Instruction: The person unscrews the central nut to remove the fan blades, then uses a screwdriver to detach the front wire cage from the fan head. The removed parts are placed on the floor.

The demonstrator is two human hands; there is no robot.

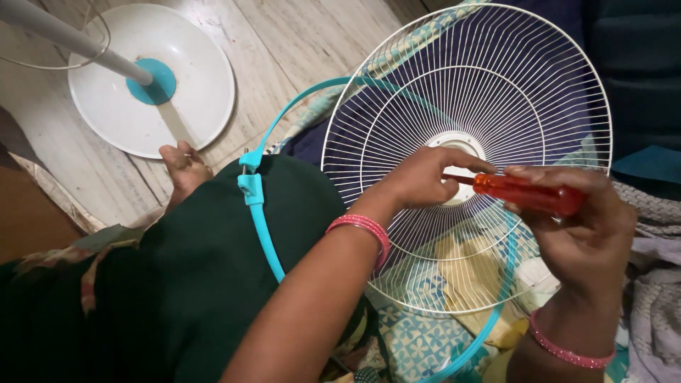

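Note:
A white wire fan guard (pixel 496 78) rests tilted on my lap, its round centre hub (pixel 461 145) just behind my fingers. My right hand (pixel 582 227) is closed around the orange-red handle of a screwdriver (pixel 528 195). My left hand (pixel 425 177) pinches the screwdriver's shaft at the hub. A teal plastic rim ring (pixel 259 206) with a clamp lies loose around the guard, over my dark green clothing. Pink bangles are on both wrists.
The white round fan base (pixel 191 85) with its teal collar and white pole (pixel 71 39) stands on the wooden floor at upper left. My bare foot (pixel 184 167) is near it. Patterned blue cloth (pixel 411 333) lies under the guard; grey fabric (pixel 656 312) at right.

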